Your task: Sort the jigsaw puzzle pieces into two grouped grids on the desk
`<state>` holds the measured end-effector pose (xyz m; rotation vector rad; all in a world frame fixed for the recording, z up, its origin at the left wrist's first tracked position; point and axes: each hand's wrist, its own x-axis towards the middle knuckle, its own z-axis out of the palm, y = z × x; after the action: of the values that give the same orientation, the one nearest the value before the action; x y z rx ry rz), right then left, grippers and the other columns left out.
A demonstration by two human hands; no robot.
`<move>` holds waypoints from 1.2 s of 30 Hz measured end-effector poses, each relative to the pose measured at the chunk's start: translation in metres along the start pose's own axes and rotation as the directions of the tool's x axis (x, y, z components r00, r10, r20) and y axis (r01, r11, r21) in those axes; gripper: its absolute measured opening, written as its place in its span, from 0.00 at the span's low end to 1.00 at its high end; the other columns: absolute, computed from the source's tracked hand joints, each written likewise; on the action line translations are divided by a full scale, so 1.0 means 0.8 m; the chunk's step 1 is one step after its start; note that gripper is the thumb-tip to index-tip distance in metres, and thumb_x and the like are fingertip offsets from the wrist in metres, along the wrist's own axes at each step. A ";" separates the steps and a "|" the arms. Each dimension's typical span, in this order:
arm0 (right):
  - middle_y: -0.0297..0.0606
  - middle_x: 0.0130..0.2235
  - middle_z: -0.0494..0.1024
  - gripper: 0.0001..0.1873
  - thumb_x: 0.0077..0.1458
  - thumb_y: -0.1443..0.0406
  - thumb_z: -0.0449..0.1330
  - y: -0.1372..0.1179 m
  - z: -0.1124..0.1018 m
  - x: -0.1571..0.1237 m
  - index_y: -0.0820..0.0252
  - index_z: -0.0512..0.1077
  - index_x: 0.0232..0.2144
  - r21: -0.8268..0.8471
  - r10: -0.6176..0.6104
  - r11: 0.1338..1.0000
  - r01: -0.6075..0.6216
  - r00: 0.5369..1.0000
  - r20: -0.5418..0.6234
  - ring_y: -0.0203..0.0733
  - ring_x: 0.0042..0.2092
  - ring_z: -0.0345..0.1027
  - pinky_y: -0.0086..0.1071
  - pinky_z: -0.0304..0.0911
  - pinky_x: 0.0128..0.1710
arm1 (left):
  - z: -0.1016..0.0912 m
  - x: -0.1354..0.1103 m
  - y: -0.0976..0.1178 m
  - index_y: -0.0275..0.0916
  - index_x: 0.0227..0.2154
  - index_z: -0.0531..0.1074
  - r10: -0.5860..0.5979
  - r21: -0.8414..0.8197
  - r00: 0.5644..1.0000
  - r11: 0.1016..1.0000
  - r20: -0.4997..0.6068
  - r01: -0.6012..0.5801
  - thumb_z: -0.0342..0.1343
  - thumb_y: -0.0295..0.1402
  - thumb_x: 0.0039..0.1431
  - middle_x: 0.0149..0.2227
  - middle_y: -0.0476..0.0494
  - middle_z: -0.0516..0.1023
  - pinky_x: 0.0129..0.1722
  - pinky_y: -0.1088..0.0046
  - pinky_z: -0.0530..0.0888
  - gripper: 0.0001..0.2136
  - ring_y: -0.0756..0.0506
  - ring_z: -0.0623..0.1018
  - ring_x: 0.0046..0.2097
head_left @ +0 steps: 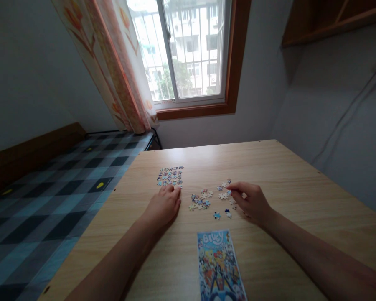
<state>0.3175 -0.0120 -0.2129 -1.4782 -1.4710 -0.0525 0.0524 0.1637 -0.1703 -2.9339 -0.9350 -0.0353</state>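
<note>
A small joined patch of jigsaw pieces (170, 176) lies on the light wooden table (269, 167). My left hand (163, 205) rests on the table just below that patch, its fingers curled and touching the patch's lower edge. Loose pieces (201, 200) are scattered in the middle. My right hand (250, 201) reaches in from the right, with thumb and forefinger pinched on a small piece at the edge of another loose cluster (223, 190). A colourful picture card (219, 266) marked "Bluey" lies near the table's front edge between my forearms.
A bed with a dark checked blue cover (50, 196) stands against the table's left side. A window (188, 50) with an orange-patterned curtain (113, 62) is behind the table. A grey wall closes the right side, with a wooden shelf (332, 21) high up.
</note>
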 end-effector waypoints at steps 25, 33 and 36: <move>0.39 0.71 0.56 0.19 0.67 0.58 0.56 -0.035 0.022 -0.003 0.41 0.73 0.58 -0.374 -0.109 0.862 0.343 0.846 0.523 0.60 0.73 0.41 0.69 0.35 0.68 | -0.004 -0.016 0.057 0.45 0.45 0.78 0.386 -0.146 0.904 0.899 -0.184 -0.414 0.50 0.33 0.68 0.43 0.40 0.75 0.48 0.59 0.74 0.12 0.41 0.72 0.46; 0.37 0.70 0.59 0.13 0.66 0.60 0.57 -0.037 0.008 0.004 0.51 0.82 0.37 -0.361 -0.112 0.883 0.302 0.880 0.461 0.60 0.74 0.39 0.70 0.36 0.67 | -0.003 -0.016 0.062 0.46 0.47 0.78 0.394 -0.160 0.898 0.890 -0.197 -0.426 0.48 0.33 0.70 0.44 0.40 0.75 0.50 0.58 0.72 0.13 0.41 0.72 0.47; 0.38 0.70 0.60 0.13 0.65 0.60 0.58 -0.037 0.006 0.005 0.54 0.81 0.33 -0.368 -0.113 0.881 0.297 0.887 0.447 0.59 0.74 0.40 0.70 0.36 0.67 | -0.003 -0.016 0.061 0.46 0.47 0.78 0.399 -0.156 0.895 0.889 -0.202 -0.431 0.48 0.34 0.70 0.44 0.40 0.75 0.50 0.58 0.72 0.13 0.41 0.72 0.47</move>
<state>0.2932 -0.0135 -0.1954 -1.7445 -2.0679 -0.2190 0.0701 0.1160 -0.1713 -3.1817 -0.2773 -0.3625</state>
